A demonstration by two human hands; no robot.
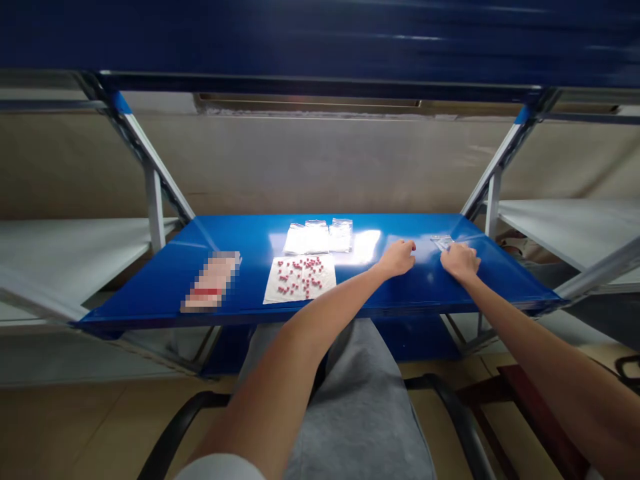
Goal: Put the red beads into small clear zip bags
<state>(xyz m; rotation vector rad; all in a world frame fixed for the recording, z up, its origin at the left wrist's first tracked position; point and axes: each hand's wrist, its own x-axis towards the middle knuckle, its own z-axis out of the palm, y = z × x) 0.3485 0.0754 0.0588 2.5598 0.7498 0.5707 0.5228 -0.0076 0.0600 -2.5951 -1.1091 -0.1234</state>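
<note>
Blue metal shelf (150, 300) is what you lean over in this head view. Your right hand (461, 261) lies near the shelf's right corner, curled narrow over a small silver packet (442, 243). Only the far end of the packet shows. Your hand hides the rest, so you cannot tell if it is gripped, and any words on it are too small to read. Your left hand (397, 259) sits just left of the other hand in a loose curl, with nothing seen in it. Near the back edge lie clear plastic bags (317, 237), shiny with light. In front of them, near the front edge, a white paper (320, 285) carries many small red pills (300, 273). Near the left corner lies a flat packet (211, 281), blurred into squares, so its words cannot be read.
</note>
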